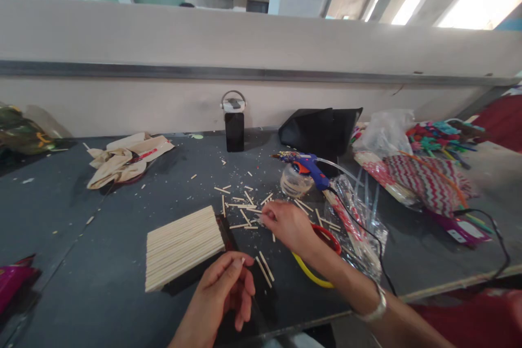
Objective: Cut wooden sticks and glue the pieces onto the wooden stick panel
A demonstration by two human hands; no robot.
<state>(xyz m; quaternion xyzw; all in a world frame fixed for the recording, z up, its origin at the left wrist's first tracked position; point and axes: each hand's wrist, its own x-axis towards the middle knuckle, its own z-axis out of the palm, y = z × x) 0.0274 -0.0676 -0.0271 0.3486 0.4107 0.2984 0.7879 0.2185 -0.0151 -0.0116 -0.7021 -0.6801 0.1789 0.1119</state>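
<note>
My left hand (228,288) is in front of the stick-covered panel, thumb and forefinger pinched on a small pale stick piece (243,260). My right hand (287,224) reaches into the scattered short wooden sticks (245,216); its fingertips are closed there, and what they hold is hidden. Light sticks lie side by side across the panel (183,247), on a dark base left of the hands. Two short sticks (264,269) lie between my hands. Red and yellow loops (310,274), like tool handles, are partly covered by my right forearm.
A blue glue gun (305,166) rests by a clear round container (296,180), its cord running right. Behind stand a black phone-like slab (235,133) and a black folded sheet (320,130). Plastic-wrapped sticks (353,223) and a zigzag-patterned pouch (428,182) lie right, crumpled cloth (126,160) left.
</note>
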